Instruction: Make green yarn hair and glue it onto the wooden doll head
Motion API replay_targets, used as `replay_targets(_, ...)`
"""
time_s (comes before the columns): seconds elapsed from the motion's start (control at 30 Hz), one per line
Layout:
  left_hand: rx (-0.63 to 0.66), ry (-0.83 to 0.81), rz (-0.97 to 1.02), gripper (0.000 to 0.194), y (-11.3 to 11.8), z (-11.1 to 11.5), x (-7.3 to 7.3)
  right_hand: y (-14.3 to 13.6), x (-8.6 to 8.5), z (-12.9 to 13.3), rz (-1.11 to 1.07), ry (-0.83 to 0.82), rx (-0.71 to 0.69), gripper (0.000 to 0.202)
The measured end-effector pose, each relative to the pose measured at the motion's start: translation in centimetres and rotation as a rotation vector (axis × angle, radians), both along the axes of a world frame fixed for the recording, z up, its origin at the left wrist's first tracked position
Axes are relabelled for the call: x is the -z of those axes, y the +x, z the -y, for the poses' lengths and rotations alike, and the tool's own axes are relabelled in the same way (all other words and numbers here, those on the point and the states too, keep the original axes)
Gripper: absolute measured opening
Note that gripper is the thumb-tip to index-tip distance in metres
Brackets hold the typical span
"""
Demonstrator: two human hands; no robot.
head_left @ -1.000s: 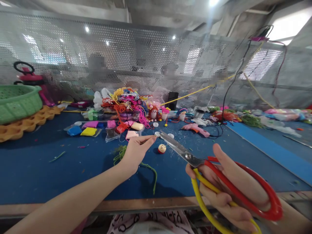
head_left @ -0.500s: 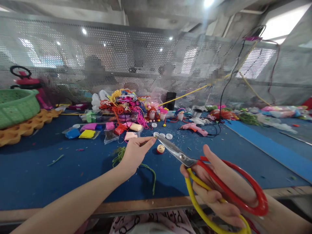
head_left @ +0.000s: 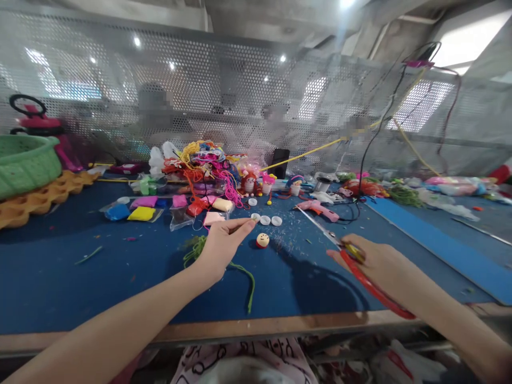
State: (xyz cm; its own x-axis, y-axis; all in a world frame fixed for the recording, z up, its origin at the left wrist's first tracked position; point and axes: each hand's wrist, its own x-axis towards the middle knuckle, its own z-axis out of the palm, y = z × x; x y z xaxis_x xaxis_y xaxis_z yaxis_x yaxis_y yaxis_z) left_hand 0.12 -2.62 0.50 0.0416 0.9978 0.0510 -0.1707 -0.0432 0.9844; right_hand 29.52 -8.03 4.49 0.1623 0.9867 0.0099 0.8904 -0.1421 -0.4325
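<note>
Two hands busy here: left hand (head_left: 222, 248) pinches stringy green yarn (head_left: 194, 252), more lying on the blue tabletop (head_left: 132, 277) around the wrist; right hand (head_left: 374, 261) grips red-and-yellow-handled metal scissors (head_left: 362, 277), blades well clear of it.

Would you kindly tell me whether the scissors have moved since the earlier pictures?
Yes; the scissors in the right hand have swung rightward, farther from the small face-marked ball.
</note>
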Motion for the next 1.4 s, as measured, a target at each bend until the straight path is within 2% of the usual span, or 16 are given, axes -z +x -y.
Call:
replay_targets(0.13,0.013,0.012,0.003,0.028,-0.1,-0.1,0.1,2.9,2.2,-1.2,0.594,-0.074,-0.023,0.041)
replay_targets(0.2,0.016,0.017,0.000,0.029,-0.1,-0.2,0.1,4.1,3.0,-1.6,0.646,-0.094,-0.115,0.044)
replay_targets(0.27,0.031,0.022,0.023,0.031,-0.1,-0.2,0.2,4.2,3.1,-1.9,0.702,0.006,-0.206,0.042)
replay_targets(0.33,0.056,0.027,0.071,0.032,-0.1,-0.4,0.4,2.9,2.5,-1.8,0.738,0.212,-0.304,0.036)
replay_targets(0.4,0.078,0.024,0.127,0.031,-0.1,-0.5,0.5,0.0,1.8,-1.6,0.641,0.429,-0.472,0.030)
replay_targets(0.47,0.095,0.015,0.174,0.030,-0.1,-0.7,0.7,-3.6,1.6,-1.2,0.431,0.486,-0.853,0.022)
replay_targets(0.53,0.107,0.009,0.204,0.029,-0.1,-0.8,0.8,-7.1,1.7,-0.8,0.351,0.491,-1.133,0.022)
replay_targets(0.67,0.105,-0.006,0.221,0.023,-0.3,-1.1,1.0,-11.3,2.1,-0.9,0.375,0.540,-1.334,0.020)
replay_targets(0.77,0.085,-0.026,0.266,0.019,-0.5,-1.3,1.1,-12.2,1.8,-1.5,0.409,0.467,-1.464,0.014)
replay_targets(0.9,0.063,-0.036,0.324,0.016,-0.6,-1.5,0.9,-12.5,1.7,-2.4,0.373,0.407,-1.542,0.015)
replay_targets(1.0,0.040,-0.042,0.365,0.011,-0.7,-1.6,0.8,-12.3,2.1,-3.2,0.169,0.393,-1.541,0.017)
replay_targets(1.07,0.039,-0.063,0.402,0.010,-0.6,-1.6,0.8,-11.9,2.3,-3.8,-0.167,0.385,-1.443,0.011)
replay_targets(1.17,0.060,-0.126,0.444,0.012,-0.1,-1.3,1.0,-11.1,2.7,-4.6,-0.714,0.385,-1.046,0.006)
replay_targets(1.27,0.116,-0.204,0.453,0.015,0.8,-0.4,1.2,-10.5,3.2,-4.9,-0.960,0.342,-0.589,0.010)
replay_targets(1.33,0.157,-0.216,0.442,0.016,1.3,0.3,1.3,-10.4,3.5,-4.7,-0.992,0.295,-0.446,0.014)
replay_targets(1.4,0.172,-0.219,0.423,0.017,1.6,0.8,1.3,-10.4,3.7,-4.4,-0.991,0.272,-0.418,0.016)
